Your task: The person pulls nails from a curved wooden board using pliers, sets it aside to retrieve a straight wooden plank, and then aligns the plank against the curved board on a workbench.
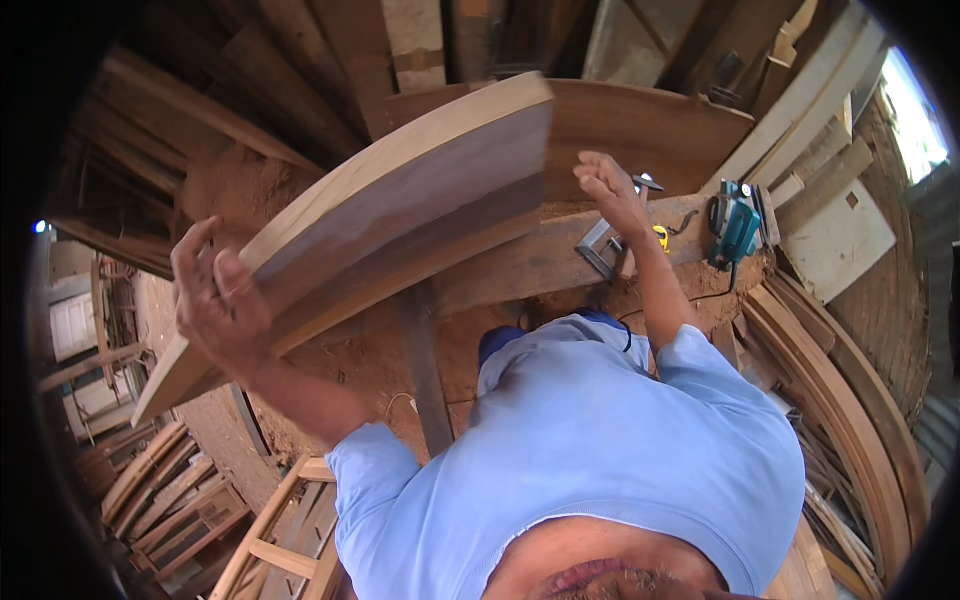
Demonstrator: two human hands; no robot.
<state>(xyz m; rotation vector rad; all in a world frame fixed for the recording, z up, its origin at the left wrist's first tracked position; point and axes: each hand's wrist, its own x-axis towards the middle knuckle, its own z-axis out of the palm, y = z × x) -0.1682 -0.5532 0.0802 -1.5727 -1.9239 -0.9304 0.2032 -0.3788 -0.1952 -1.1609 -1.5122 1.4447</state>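
A thick, wide wooden board [420, 180] stands tilted on its edge across the bench, its pale upper edge facing up. My left hand [225, 295] grips that edge near the board's left end, thumb on one side and fingers over the other. Just past the right end of the board, my right hand [612, 195] is raised in the air, apart from it. Its fingers are loosely extended, with nothing visible in them. Beneath the right forearm, a hammer [648, 183], a yellow tape measure [661, 238] and a metal frame-like piece [597, 250] lie on the bench.
A teal power planer [738, 232] with a dark cord sits at the bench's right end [770, 225]. Behind stands a wide brown plank [640, 125]. Stacked boards [840, 400] line the right side. A slatted wooden frame [285, 555] is at the lower left.
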